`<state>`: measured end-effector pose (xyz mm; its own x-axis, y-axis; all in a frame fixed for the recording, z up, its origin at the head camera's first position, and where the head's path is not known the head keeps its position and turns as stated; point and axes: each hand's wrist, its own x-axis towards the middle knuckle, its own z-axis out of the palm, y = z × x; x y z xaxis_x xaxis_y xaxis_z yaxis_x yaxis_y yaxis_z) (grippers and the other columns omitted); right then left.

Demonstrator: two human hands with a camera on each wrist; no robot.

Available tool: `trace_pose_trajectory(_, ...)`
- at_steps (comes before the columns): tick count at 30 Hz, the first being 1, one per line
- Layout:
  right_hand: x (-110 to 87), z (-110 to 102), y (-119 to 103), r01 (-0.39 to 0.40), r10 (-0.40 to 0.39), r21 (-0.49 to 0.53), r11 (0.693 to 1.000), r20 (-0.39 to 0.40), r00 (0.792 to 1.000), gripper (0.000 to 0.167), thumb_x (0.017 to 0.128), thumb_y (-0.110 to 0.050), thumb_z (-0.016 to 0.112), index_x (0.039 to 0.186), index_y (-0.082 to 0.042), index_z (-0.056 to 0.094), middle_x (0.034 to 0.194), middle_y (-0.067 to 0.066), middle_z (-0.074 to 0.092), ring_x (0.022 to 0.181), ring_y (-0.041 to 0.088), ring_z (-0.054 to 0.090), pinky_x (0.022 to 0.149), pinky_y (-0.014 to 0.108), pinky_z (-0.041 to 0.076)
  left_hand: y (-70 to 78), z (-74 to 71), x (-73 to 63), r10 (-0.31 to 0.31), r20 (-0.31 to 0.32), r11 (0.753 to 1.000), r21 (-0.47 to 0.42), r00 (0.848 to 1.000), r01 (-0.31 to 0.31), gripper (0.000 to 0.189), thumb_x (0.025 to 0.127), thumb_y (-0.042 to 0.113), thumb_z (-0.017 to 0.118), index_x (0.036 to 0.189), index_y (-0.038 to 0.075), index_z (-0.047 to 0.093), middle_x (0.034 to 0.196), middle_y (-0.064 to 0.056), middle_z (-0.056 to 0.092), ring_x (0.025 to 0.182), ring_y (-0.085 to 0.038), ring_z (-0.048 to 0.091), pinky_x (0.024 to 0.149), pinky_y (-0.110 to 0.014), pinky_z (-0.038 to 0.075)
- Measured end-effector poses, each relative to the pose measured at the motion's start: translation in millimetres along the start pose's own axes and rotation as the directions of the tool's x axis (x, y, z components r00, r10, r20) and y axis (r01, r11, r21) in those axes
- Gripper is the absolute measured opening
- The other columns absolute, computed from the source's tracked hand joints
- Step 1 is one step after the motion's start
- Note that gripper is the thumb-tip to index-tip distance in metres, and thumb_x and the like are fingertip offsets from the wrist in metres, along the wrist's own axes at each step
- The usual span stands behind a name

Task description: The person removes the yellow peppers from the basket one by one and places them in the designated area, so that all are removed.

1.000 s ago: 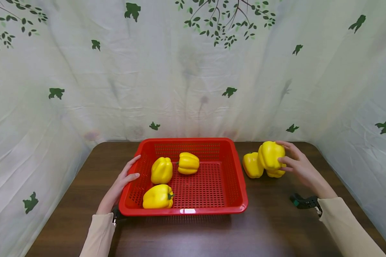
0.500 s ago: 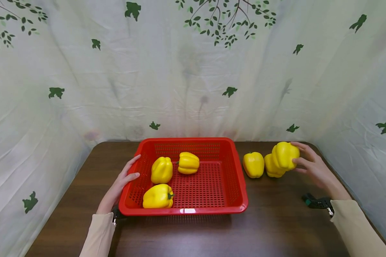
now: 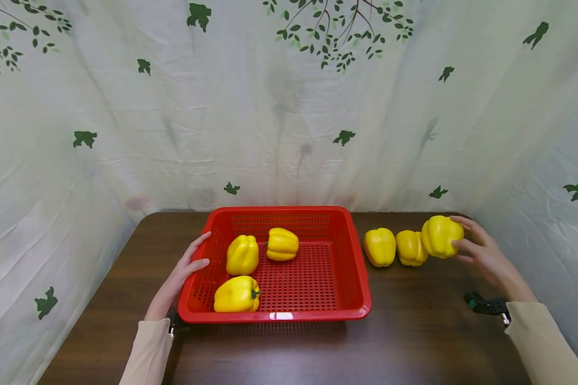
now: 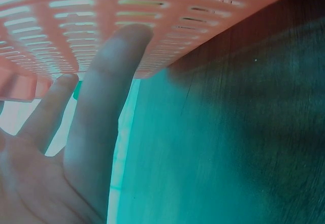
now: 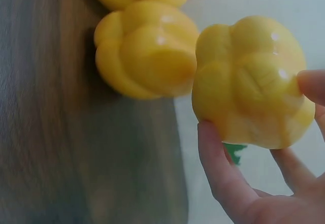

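Note:
At the far right of the table, my right hand [image 3: 486, 255] grips a yellow bell pepper [image 3: 441, 237] between thumb and fingers. In the right wrist view, that pepper's lobed end faces the camera, with the fingers underneath it. To its left, two more yellow peppers stand side by side, one nearer the held one [image 3: 410, 248] and one by the basket [image 3: 379, 247]. My left hand [image 3: 180, 272] holds the left rim of a red plastic basket [image 3: 361, 289]. From the left wrist view, fingertips touch the outside of its slotted wall [image 4: 71, 21].
Three yellow peppers lie in the basket's left half: one upright [image 3: 242, 255], one at the back [image 3: 282, 245], one at the front [image 3: 236, 294]. The brown table [image 3: 390, 342] ends at a pale leaf-patterned curtain [image 3: 279, 133].
My right hand has carried its pepper rightward from above the other two, uncovering the pepper behind it. The left hand, the basket and its contents have stayed put.

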<state>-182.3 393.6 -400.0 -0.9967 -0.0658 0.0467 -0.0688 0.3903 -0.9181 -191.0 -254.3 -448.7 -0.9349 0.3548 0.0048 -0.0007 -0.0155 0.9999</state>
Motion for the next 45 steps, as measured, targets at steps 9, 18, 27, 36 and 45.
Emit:
trace_pose_trajectory(9,-2.6,-6.8,15.5,-0.039,0.039,-0.029,0.999,-0.022,0.999,0.057,0.1,-0.02,0.05,0.151,-0.025,0.024,0.146,0.036,0.008,0.09,-0.005,0.049,0.073,0.021,0.052,1.8,0.6,-1.0,-0.009,0.003,1.0,-0.012,1.0,0.009,0.063,0.1,0.019,0.045,0.153,0.028,0.013,0.148,-0.016,0.019,0.121,-0.032,0.043,0.089,-0.043,0.05)
trace_pose_trajectory(18,-0.5,-6.7,35.5,-0.098,0.098,-0.04,0.994,0.0,0.995,0.057,0.101,-0.019,0.049,0.151,-0.024,0.023,0.145,0.036,0.008,0.088,-0.005,0.05,0.075,0.027,0.053,1.9,1.5,-2.0,-0.012,-0.005,1.0,-0.005,1.0,0.012,0.063,0.1,0.019,0.046,0.153,0.028,0.013,0.148,-0.016,0.02,0.122,-0.034,0.041,0.089,-0.044,0.049)
trace_pose_trajectory(27,2.3,-4.1,45.9,-0.145,0.146,-0.021,0.989,0.033,0.989,0.056,0.101,-0.017,0.048,0.151,-0.021,0.023,0.147,0.037,0.005,0.089,-0.002,0.051,0.077,0.035,0.053,0.5,0.8,-1.0,-0.01,-0.006,1.0,0.002,1.0,0.01,0.063,0.099,0.019,0.046,0.153,0.026,0.014,0.148,-0.016,0.02,0.121,-0.033,0.042,0.088,-0.043,0.051)
trace_pose_trajectory(36,5.7,-1.5,49.0,-0.168,0.17,-0.048,0.985,0.061,0.983,0.061,0.099,-0.013,0.048,0.152,-0.013,0.017,0.147,0.037,0.006,0.098,0.019,0.056,0.081,0.04,0.054,0.3,0.2,-0.1,-0.007,-0.002,1.0,0.004,1.0,0.007,0.064,0.099,0.019,0.047,0.153,0.027,0.013,0.148,-0.016,0.02,0.122,-0.033,0.041,0.089,-0.043,0.05)
trace_pose_trajectory(45,5.5,-1.5,48.2,-0.152,0.155,-0.062,0.987,0.056,0.986,0.064,0.1,-0.018,0.049,0.154,-0.016,0.014,0.147,0.038,0.006,0.114,0.036,0.044,0.081,0.036,0.054,0.8,0.6,-1.0,-0.014,-0.01,1.0,-0.005,1.0,0.014,0.064,0.099,0.021,0.048,0.153,0.03,0.014,0.148,-0.014,0.02,0.123,-0.036,0.04,0.09,-0.044,0.049)
